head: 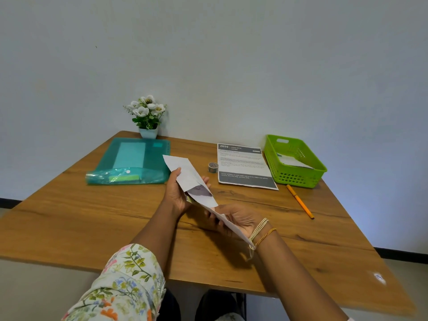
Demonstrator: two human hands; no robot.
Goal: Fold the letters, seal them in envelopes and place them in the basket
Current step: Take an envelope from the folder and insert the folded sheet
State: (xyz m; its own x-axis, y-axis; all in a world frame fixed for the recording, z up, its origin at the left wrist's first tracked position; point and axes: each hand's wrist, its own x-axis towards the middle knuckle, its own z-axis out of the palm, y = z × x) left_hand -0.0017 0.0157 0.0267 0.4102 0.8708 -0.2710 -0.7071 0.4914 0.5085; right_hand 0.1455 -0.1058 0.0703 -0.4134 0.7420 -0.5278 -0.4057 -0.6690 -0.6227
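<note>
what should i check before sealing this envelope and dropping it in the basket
1. Envelope held in both hands, left hand and right hand: ok.
2. Flap closed: not ok, it stands open at the near end.
3. Letter fully inside: cannot tell.
4. Tape roll within reach on the table: ok.
5. Green basket has room: ok, only some paper lies inside.
6. A hand free to pick up the tape: not ok.
</note>
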